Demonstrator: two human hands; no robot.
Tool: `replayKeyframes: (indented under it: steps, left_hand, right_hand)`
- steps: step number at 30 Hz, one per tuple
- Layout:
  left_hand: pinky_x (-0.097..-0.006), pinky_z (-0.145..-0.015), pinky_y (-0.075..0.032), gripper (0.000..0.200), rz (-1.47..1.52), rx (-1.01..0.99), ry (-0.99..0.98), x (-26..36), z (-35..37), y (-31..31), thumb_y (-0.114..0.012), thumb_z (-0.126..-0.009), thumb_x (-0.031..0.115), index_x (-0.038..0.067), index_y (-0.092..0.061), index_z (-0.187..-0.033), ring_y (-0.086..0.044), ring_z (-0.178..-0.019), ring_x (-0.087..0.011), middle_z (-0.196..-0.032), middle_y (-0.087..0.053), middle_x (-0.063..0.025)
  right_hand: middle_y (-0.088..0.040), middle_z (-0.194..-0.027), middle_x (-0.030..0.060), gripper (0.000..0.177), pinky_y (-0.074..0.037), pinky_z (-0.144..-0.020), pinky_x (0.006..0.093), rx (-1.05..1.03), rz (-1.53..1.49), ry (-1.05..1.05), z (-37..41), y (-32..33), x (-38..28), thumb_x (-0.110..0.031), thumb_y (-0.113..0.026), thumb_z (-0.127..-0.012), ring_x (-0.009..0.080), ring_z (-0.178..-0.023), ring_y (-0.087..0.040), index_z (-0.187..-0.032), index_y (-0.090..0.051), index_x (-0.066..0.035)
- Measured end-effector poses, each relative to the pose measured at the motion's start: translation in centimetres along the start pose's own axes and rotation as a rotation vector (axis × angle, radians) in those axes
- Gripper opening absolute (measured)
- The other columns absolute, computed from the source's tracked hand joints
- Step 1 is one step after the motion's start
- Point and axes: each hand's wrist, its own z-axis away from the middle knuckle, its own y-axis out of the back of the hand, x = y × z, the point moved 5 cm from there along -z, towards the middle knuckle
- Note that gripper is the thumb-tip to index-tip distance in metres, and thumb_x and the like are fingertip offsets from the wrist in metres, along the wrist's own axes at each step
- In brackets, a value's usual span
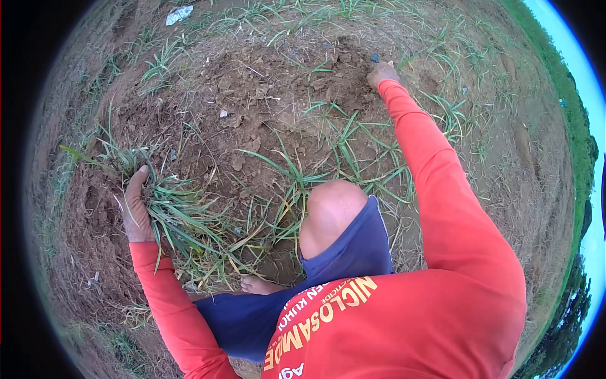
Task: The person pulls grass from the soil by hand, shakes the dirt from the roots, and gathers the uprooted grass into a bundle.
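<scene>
My left hand (136, 205), at the left, is wrapped round a thick bunch of green grassy plants (180, 205), whose long leaves spill to the right over the soil. Farther off, at the upper right, my right hand (382, 74) is closed low at the ground, beside loose brown soil (344, 79). A small dark bluish piece (375, 57) lies just beyond its fingers. Whatever those fingers hold is too small or hidden to make out.
Leafy plants (344, 148) grow between my arms, near my bare knee (334, 211). My foot (259, 285) rests on the ground at lower centre. A pale scrap (179, 15) lies at the upper left, a whitish bit (223, 114) on broken soil.
</scene>
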Motion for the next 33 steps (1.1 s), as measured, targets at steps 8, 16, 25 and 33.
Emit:
replayKeyframes:
  steps: [8,16,25,33]
  left_hand:
    - [-0.0312,-0.070,-0.060,0.027,0.005,0.064,0.017,-0.1,-0.2,0.8,-0.074,-0.091,0.016,0.005,-0.071,-0.115,-0.072,-0.081,-0.0166,-0.099,-0.074,-0.0041]
    - [-0.0299,-0.066,-0.059,0.025,0.024,0.031,0.086,-0.7,-0.6,1.9,-0.072,-0.093,0.017,0.005,-0.070,-0.115,-0.072,-0.079,-0.0157,-0.100,-0.074,-0.0041]
    - [-0.0313,-0.063,-0.059,0.025,0.018,-0.051,0.130,-1.3,-1.3,-0.9,-0.072,-0.093,0.016,0.004,-0.068,-0.115,-0.071,-0.075,-0.0170,-0.096,-0.074,-0.0071]
    - [-0.0318,-0.062,-0.060,0.023,0.082,-0.113,0.214,-3.7,-0.8,-3.4,-0.076,-0.091,0.017,0.007,-0.070,-0.111,-0.071,-0.073,-0.0150,-0.092,-0.074,-0.0037]
  right_hand:
    - [-0.070,-0.076,0.0087,0.017,-0.050,-0.056,0.0350,-0.225,-0.291,-0.021,-7.0,-6.0,6.0,-0.017,-0.065,-0.091,0.0179,-0.063,-0.064,-0.084,-0.076,-0.005]
    - [-0.066,-0.067,0.0013,0.013,-0.044,-0.043,0.0241,-0.185,-0.657,-0.158,-1.6,1.8,6.8,-0.012,-0.067,-0.091,0.0093,-0.051,-0.057,-0.083,-0.073,-0.004]
    - [-0.070,-0.082,-0.0025,0.021,-0.044,-0.047,0.0152,-0.095,-0.749,0.100,2.3,16.4,6.4,-0.018,-0.069,-0.097,-0.0002,-0.054,-0.054,-0.111,-0.072,-0.004]
    - [-0.072,-0.089,0.0020,0.022,-0.038,-0.046,0.0169,-0.133,-1.050,0.085,3.8,5.2,1.5,-0.018,-0.067,-0.099,0.0021,-0.060,-0.055,-0.117,-0.068,-0.005]
